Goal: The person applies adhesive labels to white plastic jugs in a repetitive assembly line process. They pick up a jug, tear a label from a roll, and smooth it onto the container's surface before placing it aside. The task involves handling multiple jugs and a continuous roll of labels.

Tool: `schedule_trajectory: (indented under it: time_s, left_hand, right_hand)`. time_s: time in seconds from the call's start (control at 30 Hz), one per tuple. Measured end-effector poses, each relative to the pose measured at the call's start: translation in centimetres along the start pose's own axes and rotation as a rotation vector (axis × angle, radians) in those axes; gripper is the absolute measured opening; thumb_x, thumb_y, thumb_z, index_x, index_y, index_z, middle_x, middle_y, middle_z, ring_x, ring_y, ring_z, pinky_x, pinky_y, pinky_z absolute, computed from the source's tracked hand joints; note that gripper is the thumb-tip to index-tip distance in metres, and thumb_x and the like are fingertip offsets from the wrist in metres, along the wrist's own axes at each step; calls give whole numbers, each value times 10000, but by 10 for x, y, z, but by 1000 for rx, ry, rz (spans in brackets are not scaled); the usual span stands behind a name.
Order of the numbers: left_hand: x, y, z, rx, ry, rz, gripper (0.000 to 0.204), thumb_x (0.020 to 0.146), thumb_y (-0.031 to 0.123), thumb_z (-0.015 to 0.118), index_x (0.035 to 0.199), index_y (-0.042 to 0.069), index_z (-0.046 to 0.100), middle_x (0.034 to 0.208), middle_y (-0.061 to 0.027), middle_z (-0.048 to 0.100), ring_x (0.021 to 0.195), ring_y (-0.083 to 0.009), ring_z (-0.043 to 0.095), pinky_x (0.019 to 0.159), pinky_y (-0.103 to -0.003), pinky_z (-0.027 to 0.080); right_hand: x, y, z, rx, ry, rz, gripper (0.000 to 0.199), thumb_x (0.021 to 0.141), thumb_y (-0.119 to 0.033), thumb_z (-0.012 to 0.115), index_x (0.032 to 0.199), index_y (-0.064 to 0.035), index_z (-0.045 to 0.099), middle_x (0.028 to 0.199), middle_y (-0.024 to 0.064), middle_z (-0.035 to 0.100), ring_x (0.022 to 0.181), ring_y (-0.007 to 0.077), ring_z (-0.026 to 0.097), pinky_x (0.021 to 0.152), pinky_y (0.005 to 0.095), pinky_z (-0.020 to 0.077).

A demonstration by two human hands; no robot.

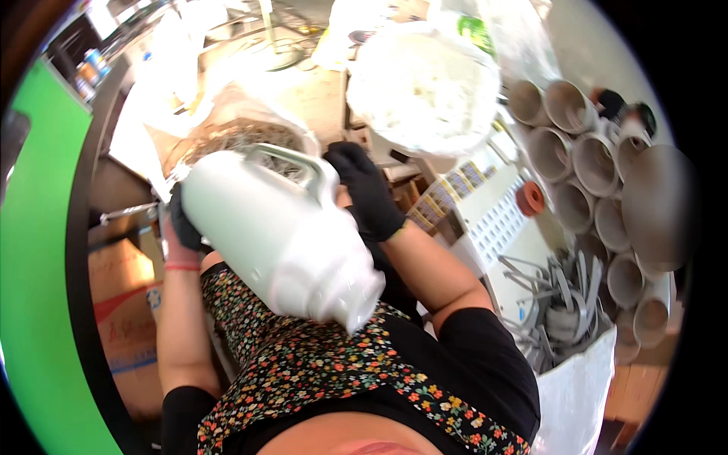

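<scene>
A pale white thermos jug [250, 220] with a loop handle lies tilted in front of my chest, its spouted top toward me and to the right. My left hand [186, 220], in a dark glove with a pinkish cuff, grips the jug near its base; most of its fingers are behind the jug. Beside the handle is my right hand [368, 189], in a black glove, with its fingers curled closed. What those fingers hold, if anything, is hidden.
Beyond the jug sits an open bag of thin tangled strips [246, 140]. A large white-lined tub [425, 91] of white pieces stands farther back. At right are stacked grey tubes [595, 163], a reddish-brown ring [530, 199] and a bag with grey strips [569, 303]. Cardboard boxes [125, 326] are at left.
</scene>
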State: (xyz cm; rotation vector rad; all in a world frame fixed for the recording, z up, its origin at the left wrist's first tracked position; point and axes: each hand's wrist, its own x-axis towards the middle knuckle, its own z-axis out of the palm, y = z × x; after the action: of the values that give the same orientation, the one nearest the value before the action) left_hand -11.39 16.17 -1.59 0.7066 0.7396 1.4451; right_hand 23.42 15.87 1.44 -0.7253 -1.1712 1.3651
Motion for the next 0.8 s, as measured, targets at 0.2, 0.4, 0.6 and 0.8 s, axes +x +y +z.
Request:
schedule_trajectory:
  time_s: [0.2,0.4,0.6,0.8]
  left_hand:
    - [7,-25,46,-352,-115,-59,486,1008,353,411,1325,-10,483,1302,-160,552,1177,-285,547,1027,-399,444]
    - [29,-42,65,-423,-194,-52,466,1016,333,411,1322,-11,484,1285,-148,561,1168,-253,551,1009,-366,453]
    - [25,-68,50,-378,-42,-100,459,1000,371,465,1261,2,543,1211,-142,608,1091,-251,593,965,-363,481]
    - [-45,-88,68,-356,-72,-313,488,1002,389,441,1271,-7,533,1212,-153,601,1100,-264,587,982,-371,466]
  right_hand:
    - [17,-27,14,140,-233,-62,448,1031,-287,392,1399,-32,375,1281,147,572,1248,203,475,1099,345,294]
    - [56,-34,27,231,-402,50,553,1029,-445,315,1374,-25,414,1215,120,598,1167,199,533,1033,337,387]
    - [47,-18,21,-24,-390,159,531,1013,-388,386,1381,-6,422,1313,112,529,1202,205,499,1043,308,367]
    - [1,34,-13,-427,-337,173,497,840,-338,623,1217,-20,555,1113,180,622,969,290,616,801,384,489]
